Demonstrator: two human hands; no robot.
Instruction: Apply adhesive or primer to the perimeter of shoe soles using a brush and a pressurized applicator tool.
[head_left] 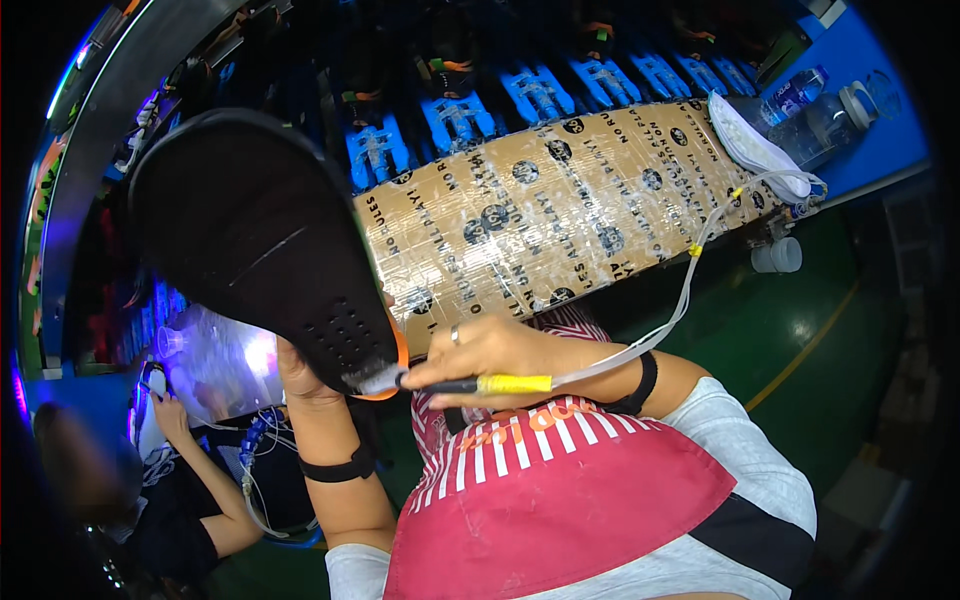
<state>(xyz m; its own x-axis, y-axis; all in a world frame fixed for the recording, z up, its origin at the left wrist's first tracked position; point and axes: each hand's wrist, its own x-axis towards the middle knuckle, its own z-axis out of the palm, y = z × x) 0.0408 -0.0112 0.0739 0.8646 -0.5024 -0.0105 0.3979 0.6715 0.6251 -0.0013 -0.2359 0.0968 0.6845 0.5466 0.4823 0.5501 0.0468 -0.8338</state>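
Below centre: right hand (490,358) clamped on the brush (480,384), left hand (308,378) clasping the sole (240,225); light, even strokes should suit!

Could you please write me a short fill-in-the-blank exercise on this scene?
1. The left hand holds a sole-shaped piece whose broad face is ____.
2. The brush in the right hand has a ____ sleeve beside its pale hose.
3. The brush is at the piece's ____ end, not its wide one.
4. The floor is ____.

Missing words: black; yellow; narrow; green.
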